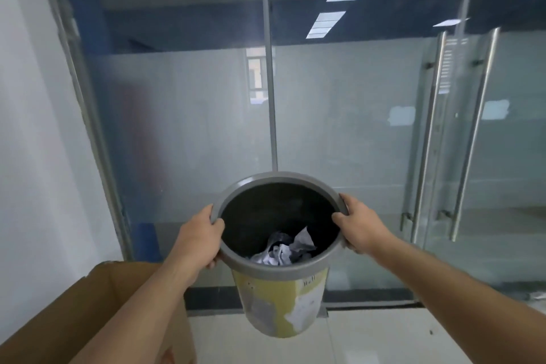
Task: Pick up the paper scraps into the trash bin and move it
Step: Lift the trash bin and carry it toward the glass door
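Glass partition [339, 115] behind. Trash bin [280, 304] held mid-frame, clear of the floor, left hand [201, 235] and right hand [359, 223] clamped on opposite rim sides, keeping paper scraps [285, 250] level for carrying.

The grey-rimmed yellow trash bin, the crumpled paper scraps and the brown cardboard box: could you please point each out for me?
Grey-rimmed yellow trash bin [280, 301]: head view, yellow side wall.
Crumpled paper scraps [285, 250]: head view, middle of the pile inside.
Brown cardboard box [88, 304]: head view, inner flap.
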`<state>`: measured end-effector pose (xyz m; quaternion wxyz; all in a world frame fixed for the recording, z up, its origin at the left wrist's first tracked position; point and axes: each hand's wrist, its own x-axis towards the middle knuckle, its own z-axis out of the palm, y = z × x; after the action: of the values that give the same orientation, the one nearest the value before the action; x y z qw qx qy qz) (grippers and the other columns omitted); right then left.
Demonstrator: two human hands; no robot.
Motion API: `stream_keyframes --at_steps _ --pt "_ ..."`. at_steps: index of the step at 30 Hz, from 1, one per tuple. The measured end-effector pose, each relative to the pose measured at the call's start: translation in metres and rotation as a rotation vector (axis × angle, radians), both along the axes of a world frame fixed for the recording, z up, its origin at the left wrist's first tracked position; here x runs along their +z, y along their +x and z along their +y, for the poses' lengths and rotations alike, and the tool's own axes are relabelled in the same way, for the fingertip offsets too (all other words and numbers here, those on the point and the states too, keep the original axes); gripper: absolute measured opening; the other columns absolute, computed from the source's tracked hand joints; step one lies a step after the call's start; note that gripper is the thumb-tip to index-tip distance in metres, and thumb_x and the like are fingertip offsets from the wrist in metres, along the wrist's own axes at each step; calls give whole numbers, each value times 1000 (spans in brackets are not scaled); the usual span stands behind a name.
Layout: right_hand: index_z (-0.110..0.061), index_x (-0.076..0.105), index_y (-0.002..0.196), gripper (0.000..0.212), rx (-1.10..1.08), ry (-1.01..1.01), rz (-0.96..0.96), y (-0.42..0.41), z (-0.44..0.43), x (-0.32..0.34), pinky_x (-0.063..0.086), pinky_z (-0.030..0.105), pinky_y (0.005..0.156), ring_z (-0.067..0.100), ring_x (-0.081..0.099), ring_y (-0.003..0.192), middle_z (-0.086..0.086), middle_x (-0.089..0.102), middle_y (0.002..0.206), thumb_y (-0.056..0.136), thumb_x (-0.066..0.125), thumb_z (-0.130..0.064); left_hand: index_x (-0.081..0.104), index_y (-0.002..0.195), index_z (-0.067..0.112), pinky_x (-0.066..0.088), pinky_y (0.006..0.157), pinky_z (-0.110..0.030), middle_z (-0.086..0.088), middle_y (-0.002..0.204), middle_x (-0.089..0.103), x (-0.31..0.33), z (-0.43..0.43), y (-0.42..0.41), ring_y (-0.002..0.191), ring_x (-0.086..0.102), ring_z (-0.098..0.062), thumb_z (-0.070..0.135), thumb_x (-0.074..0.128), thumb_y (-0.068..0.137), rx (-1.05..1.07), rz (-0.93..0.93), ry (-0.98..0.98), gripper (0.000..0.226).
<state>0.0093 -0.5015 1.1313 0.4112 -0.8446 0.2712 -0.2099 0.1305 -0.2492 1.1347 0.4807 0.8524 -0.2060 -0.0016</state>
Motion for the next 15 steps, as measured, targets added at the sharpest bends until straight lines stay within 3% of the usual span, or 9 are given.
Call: stream_keyframes --at_steps 8,15 --pt "-25 45 135 46 -8 63 -36 -6 7 10 37 23 36 21 48 44 9 59 73 90 45 -16 57 116 24 40 35 -17 -7 72 64 16 4 -4 41 52 -9 24 44 102 -46 12 20 19" --pt "-22 45 136 44 -161 30 -71 -59 -19 22 38 23 35 20 52 46 11 62 74 92 47 -17 59 112 27 41 35 -23 -8 67 62 39 -57 -4 42 52 -14 24 43 100 -203 -10 -21 20"
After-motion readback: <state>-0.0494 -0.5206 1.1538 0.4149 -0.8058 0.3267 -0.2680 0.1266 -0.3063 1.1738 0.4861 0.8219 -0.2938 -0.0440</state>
